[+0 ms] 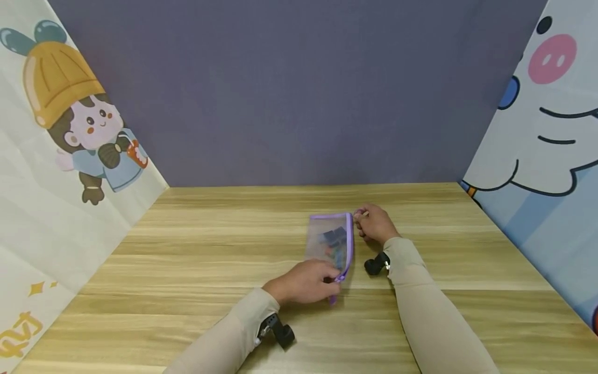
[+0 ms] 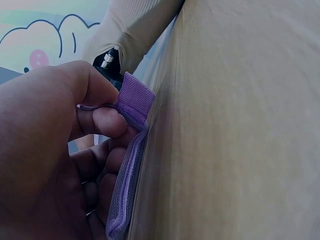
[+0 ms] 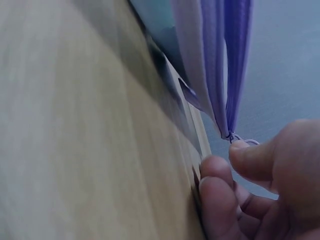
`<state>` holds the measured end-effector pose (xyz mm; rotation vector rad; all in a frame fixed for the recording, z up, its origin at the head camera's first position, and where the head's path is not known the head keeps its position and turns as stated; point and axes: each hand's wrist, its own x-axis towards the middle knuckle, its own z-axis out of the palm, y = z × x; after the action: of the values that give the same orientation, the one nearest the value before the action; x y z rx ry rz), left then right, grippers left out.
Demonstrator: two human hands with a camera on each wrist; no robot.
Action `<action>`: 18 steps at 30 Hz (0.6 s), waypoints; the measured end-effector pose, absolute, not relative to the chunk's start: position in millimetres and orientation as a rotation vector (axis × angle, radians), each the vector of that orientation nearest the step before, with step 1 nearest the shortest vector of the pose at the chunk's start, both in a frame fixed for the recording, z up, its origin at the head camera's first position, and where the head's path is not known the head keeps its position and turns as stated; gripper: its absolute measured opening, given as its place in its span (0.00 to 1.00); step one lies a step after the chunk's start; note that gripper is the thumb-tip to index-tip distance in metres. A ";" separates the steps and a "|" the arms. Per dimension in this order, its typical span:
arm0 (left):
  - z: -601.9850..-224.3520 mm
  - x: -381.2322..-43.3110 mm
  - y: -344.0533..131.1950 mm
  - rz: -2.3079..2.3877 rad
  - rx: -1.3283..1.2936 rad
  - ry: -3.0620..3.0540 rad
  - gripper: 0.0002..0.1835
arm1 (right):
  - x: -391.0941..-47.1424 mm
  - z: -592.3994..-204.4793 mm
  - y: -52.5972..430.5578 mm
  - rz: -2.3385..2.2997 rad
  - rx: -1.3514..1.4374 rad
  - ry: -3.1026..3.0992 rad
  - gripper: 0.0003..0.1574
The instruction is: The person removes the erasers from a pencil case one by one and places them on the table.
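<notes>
A translucent mesh pouch with purple zipper trim [image 1: 315, 241] is right of centre on the pale wood-grain desk [image 1: 210, 259], its zipper edge facing right. The left hand's [image 1: 304, 282] grip pinches its near end beside a purple woven fabric tab [image 2: 135, 99], apparently anchoring it; the right hand's [image 1: 376, 224] grip pinches a thin purple cord [image 3: 248, 141] at the far end, so that edge stretches between them. The dark and reddish contents [image 1: 335, 238] look too blurred to name.

We have a pouch [image 1: 329, 244] on the table [image 1: 187, 249], left hand [image 1: 306, 281] at its near end, right hand [image 1: 376, 224] at its far corner.
</notes>
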<state>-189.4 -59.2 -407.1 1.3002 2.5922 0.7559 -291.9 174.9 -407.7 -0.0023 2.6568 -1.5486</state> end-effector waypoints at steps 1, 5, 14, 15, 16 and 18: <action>-407.0 -189.5 -59.3 0.757 1.301 2.592 0.14 | -292.3 -407.7 174.9 -1.546 -0.005 2.659 0.12; -406.7 -189.3 -59.6 0.749 1.306 2.598 0.14 | -293.4 -407.4 174.7 -1.549 0.012 2.658 0.11; -406.8 -189.5 -60.0 0.738 1.305 2.594 0.14 | -293.7 -405.7 175.2 -1.552 0.081 2.663 0.11; -406.9 -189.7 -60.0 0.740 1.305 2.594 0.14 | -293.9 -405.5 175.2 -1.547 0.083 2.669 0.11; -407.0 -190.0 -60.0 0.740 1.308 2.594 0.14 | -294.1 -405.3 175.2 -1.543 0.083 2.673 0.11; -407.4 -190.5 -60.0 0.741 1.311 2.594 0.14 | -294.2 -405.0 175.0 -1.538 0.078 2.677 0.11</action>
<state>-190.5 -60.0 -407.4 1.3113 2.5943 0.7411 -294.2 175.0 -405.0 0.0778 2.6773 -1.5378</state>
